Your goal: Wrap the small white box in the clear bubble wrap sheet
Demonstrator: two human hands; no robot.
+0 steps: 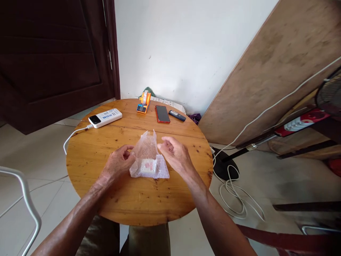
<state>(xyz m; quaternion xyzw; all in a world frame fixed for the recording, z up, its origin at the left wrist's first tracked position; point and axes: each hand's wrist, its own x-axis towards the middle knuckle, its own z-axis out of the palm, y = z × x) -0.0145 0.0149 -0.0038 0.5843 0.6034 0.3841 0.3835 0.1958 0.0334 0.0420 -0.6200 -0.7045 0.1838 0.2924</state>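
Note:
On the round wooden table (119,199), a sheet of clear bubble wrap (145,145) lies partly unfolded, its upper flap standing up. Inside its lower part is a small white box or packet (148,165) with reddish print, seen through or between the layers. My left hand (119,160) pinches the wrap's left edge between thumb and fingers. To the right of the flap is my right hand (174,151), its fingers half curled and the thumb apart from the forefinger. Nothing shows in it, and it appears just clear of the wrap.
A white power bank (108,117) with a cable lies at the table's left. Toward the back are an orange tape dispenser (144,102), a red-edged phone (162,114) and a small dark handset (177,115). A fan stand base (226,168) and loose cable (241,202) are on the floor.

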